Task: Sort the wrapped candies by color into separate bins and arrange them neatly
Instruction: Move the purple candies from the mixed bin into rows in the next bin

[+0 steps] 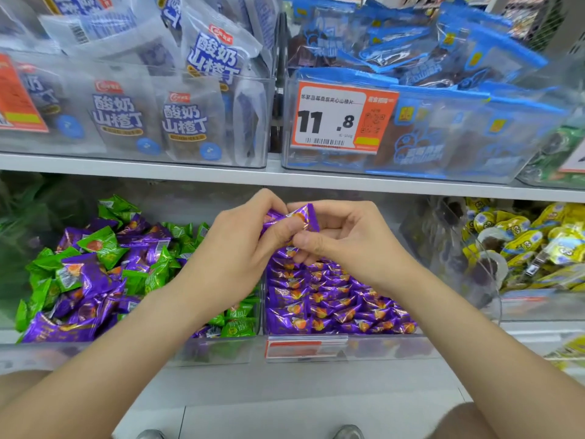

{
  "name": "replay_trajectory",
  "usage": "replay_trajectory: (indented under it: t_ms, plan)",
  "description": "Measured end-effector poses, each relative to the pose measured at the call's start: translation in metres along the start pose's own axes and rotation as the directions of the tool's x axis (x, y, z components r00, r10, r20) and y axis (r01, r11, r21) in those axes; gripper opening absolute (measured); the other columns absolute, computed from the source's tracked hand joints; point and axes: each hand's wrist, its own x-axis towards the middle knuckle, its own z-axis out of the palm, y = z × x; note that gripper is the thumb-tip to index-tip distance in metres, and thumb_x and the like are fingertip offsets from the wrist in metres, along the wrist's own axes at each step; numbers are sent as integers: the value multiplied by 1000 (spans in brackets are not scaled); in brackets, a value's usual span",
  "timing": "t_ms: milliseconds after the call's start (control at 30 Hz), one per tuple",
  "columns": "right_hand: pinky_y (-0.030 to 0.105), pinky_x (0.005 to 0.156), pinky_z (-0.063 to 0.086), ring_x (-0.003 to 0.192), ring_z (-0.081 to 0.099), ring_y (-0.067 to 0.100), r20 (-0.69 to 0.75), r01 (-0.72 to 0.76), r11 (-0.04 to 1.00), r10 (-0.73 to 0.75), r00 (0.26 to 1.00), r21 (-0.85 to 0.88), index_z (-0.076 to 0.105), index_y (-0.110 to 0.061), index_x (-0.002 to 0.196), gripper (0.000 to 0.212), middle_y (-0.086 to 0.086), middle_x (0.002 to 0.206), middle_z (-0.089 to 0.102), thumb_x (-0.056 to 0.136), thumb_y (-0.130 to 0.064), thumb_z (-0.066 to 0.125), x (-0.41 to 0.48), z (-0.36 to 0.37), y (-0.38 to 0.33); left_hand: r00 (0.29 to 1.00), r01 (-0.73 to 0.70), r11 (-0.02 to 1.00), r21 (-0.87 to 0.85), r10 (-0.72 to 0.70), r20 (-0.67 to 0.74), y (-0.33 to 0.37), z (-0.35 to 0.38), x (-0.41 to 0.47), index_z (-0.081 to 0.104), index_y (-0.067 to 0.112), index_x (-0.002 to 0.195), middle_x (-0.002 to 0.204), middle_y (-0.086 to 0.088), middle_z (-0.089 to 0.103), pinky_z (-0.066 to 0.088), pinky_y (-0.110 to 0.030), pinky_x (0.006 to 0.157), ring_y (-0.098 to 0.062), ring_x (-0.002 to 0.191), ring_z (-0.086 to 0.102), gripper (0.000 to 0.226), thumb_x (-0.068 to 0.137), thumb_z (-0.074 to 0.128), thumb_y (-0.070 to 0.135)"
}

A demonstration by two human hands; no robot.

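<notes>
Nearest to me are the toes of my two grey shoes [348, 433] on the pale floor, just below the front edge of the lower shelf.

On that shelf stand two clear plastic bins side by side. The left clear bin [221, 354] holds a loose heap of green foil-wrapped candies [101, 245] mixed with purple ones. The right clear bin [395, 347] holds only purple foil-wrapped candies with an orange picture [332, 308], lying in tidy rows, and a red-and-white label strip [300, 348] sits on its front wall.

Both my hands are raised over the wall shared by the bins, toward the back edge of the right one. My left hand [240, 242] and my right hand [342, 239] meet there, fingers curled, and together they pinch a single purple wrapped candy [305, 215] clear of the rows. I cannot tell whether the left hand holds more than one.

Further right on the same shelf lies a bin of yellow wrapped sweets [522, 242].

Beyond, on the upper shelf [221, 176], clear bins carry white pouches with blue lettering [186, 122] on the left and blue-edged pouches [443, 131] on the right, with an orange price tag reading 11.8 [342, 118] on the front.
</notes>
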Motion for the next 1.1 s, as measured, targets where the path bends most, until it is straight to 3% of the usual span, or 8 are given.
replay_trajectory:
  t_ms: [133,267,333,433,500,600,800,1100]
  plan:
    - [42,79,62,94,76,33,-24,-51,999,50,998,-7,72,-6,114,24,16,105,78,92,-10,76,-4,-17,8,997,50,998,-46,-47,53,1,3,-4,56,34,120,73,6,65,42,-22,61,-6,69,58,26,102,51,52]
    - [37,88,55,97,75,20,-262,-118,993,110,959,-13,70,-12,115,25,8,106,79,91,-10,78,-1,-38,27,993,31,999,29,-34,114,2,3,-7,43,37,143,93,21,50,36,-11,74,8,84,53,44,106,49,14]
    - [34,96,52,101,74,13,-307,-153,953,69,949,-260,71,-25,118,29,-3,106,79,91,-17,80,0,-49,37,991,40,998,42,-45,124,3,5,-7,44,39,142,99,19,44,37,-10,74,3,86,52,55,102,45,3]
    - [27,84,51,81,67,-3,-250,-187,770,37,968,-610,78,-32,96,15,-16,88,77,83,-30,84,0,-54,53,995,18,998,53,-23,100,3,11,-5,48,40,139,107,12,45,38,-15,80,-4,94,51,55,101,44,1]
    - [28,84,50,76,64,0,-245,-210,674,45,968,-708,78,-33,86,12,-14,80,75,76,-36,85,2,-53,59,996,21,998,61,-26,84,2,15,-4,48,42,138,109,10,46,43,-32,89,-10,98,52,54,101,45,3]
    - [29,92,47,82,64,1,-174,-181,586,68,982,-790,79,-32,88,16,-20,82,72,77,-39,87,5,-51,66,996,13,997,75,-20,85,-1,19,-3,47,47,134,113,11,47,46,-47,96,-19,102,54,53,101,45,5]
    - [34,78,49,95,58,17,-40,-56,350,51,998,-935,80,-33,99,23,-7,99,60,81,-45,86,14,-45,72,995,1,997,83,-10,97,-3,21,-3,47,49,134,111,13,46,48,-45,92,-18,100,53,55,102,44,4]
    - [28,75,45,84,62,16,-69,-97,382,86,994,-919,83,-24,99,9,-8,93,65,92,-27,79,19,-43,72,997,-30,996,83,23,77,-6,20,-3,49,45,136,114,11,49,48,-45,93,-16,102,54,55,102,46,3]
